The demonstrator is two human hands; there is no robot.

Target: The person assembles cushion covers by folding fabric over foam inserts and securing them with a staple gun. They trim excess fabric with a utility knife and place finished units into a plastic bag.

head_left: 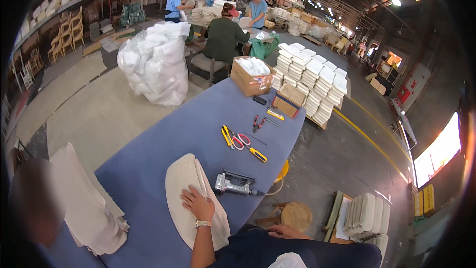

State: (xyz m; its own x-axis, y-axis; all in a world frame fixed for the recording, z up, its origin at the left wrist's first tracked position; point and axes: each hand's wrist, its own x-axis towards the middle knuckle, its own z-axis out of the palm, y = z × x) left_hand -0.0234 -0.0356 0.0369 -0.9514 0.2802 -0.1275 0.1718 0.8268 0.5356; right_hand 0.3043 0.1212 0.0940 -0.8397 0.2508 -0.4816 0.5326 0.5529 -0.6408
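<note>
Beige cloth pile [91, 206]: heaped on the left end of the blue table [144, 139]; no hand on it; apparently work in reserve.

Beige folded piece [186, 213]: flat on the table, at its near side; rounded at the far end, layers showing along the right edge. No fastening visible; judged at an early stage.

Left hand [198, 203]: palm down on the piece, fingers slightly spread, pinching nothing.

Staple gun [233, 184]: on the table, near its right edge; hose attached, unheld.

Red-handled scissors [241, 141]: farther along the table; unheld.

Right hand [286, 232]: off the table, at the lap; finger state cannot be told.

Pale pads [312, 77]: stacked past the table's far end; whether finished, cannot be told.
</note>
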